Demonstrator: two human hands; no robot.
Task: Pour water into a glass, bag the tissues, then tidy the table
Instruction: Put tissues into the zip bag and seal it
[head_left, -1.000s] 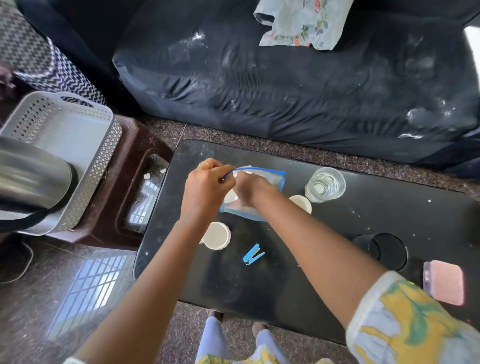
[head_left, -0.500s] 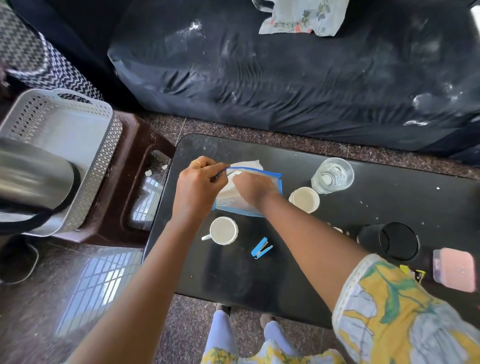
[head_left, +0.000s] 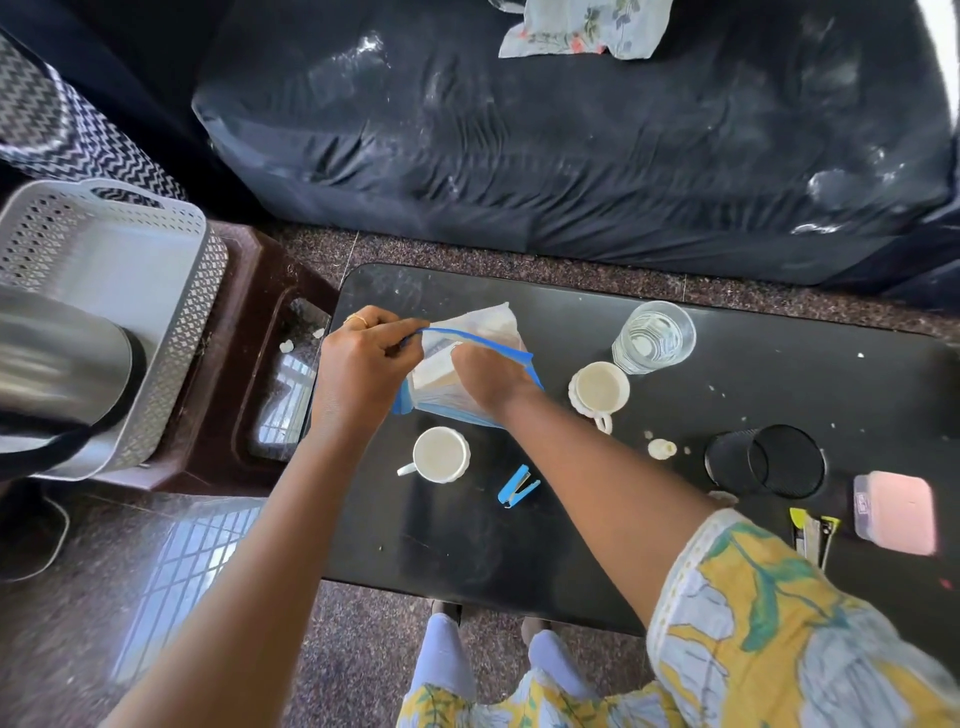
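A clear bag with a blue rim lies on the black table. My left hand pinches the bag's blue rim and holds its mouth apart. My right hand is pushed into the bag, pressing white tissues down; its fingers are hidden inside. Part of the tissues sticks out past the far side of the rim. A glass with water stands to the right of the bag.
Two white cups, a blue stapler, a black mesh cup, a pink box and a yellow cutter share the table. A steel kettle and white basket sit left. A dark sofa lies beyond.
The tissues have gone deeper into the bag under my right hand, with a wad now showing beyond the rim. My left hand keeps its pinch on the rim. The camera view has shifted.
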